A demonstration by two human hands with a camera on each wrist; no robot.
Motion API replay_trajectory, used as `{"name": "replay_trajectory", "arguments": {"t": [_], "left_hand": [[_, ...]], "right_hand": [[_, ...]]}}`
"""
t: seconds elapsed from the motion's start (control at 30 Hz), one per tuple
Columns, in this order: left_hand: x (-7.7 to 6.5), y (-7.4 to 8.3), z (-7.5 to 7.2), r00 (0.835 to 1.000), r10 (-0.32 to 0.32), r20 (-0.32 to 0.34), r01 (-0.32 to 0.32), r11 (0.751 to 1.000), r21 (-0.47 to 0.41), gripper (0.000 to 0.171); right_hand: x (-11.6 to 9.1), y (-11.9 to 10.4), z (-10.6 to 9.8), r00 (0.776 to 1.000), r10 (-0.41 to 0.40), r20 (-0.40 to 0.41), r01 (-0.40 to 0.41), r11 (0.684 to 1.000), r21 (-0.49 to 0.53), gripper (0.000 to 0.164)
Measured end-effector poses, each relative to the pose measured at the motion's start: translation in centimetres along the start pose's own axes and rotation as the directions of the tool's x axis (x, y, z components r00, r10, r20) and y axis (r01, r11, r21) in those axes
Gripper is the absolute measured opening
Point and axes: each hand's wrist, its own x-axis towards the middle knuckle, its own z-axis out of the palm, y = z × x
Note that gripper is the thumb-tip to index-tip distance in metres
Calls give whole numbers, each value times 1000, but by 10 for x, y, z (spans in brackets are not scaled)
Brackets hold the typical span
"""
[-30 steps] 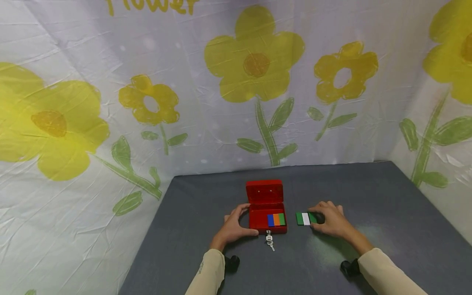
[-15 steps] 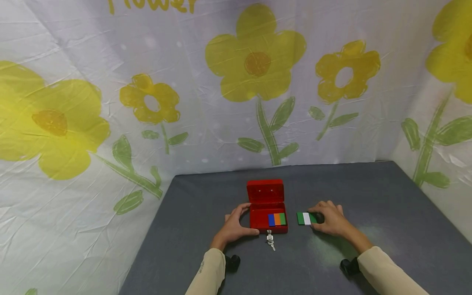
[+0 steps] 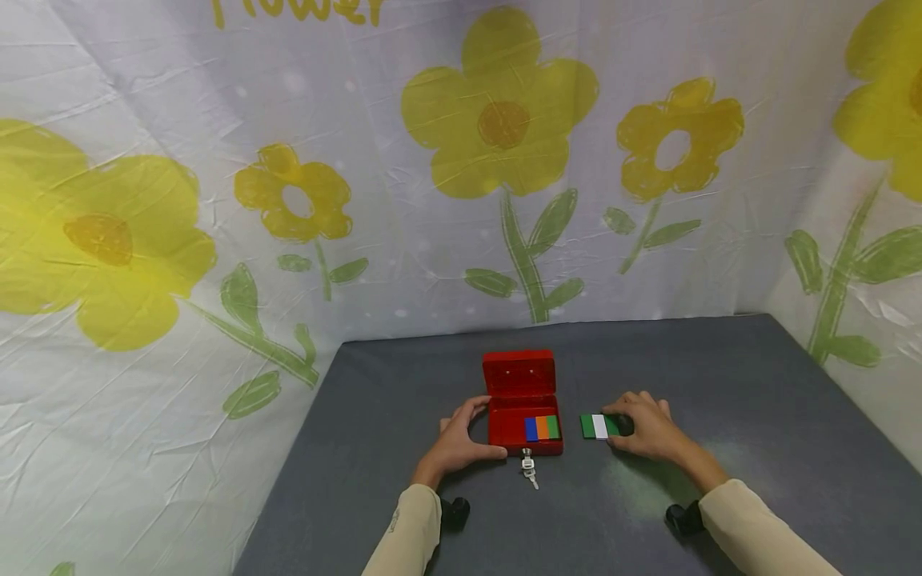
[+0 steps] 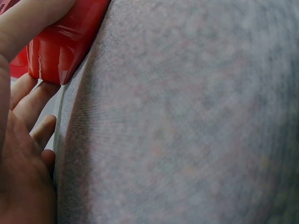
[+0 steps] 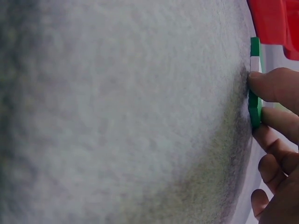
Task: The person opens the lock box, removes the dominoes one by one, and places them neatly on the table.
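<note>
In the head view a red metal cash box (image 3: 524, 430) stands on the grey table with its lid (image 3: 519, 372) raised. My left hand (image 3: 455, 448) grips the box's left side, thumb at the front corner and fingers toward the back. Inside, on the right, lies a flat piece striped blue, orange and green (image 3: 542, 428). Small keys (image 3: 529, 468) hang from the front lock. To the right of the box, my right hand (image 3: 644, 426) pinches a flat green-white-green striped piece (image 3: 599, 426) between thumb and fingers. The right wrist view shows that striped piece (image 5: 255, 100) low against the table, apart from the box.
The grey table (image 3: 396, 400) ends at the back against a white cloth (image 3: 403, 240) painted with yellow flowers. Black wrist devices show below the left sleeve (image 3: 406, 528) and the right sleeve (image 3: 749, 524).
</note>
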Motion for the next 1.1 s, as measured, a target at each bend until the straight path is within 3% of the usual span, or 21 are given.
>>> {"name": "replay_trajectory", "arguments": {"t": [0.57, 1.1], "left_hand": [[1, -1, 1, 1000, -4, -13, 4, 1000, -6, 92], [1, -2, 1, 1000, -19, -10, 19, 1000, 4, 93]], "right_hand": [[7, -9, -2, 998, -34, -46, 34, 999, 2, 41], [17, -31, 11, 990, -93, -105, 99, 994, 51, 40]]}}
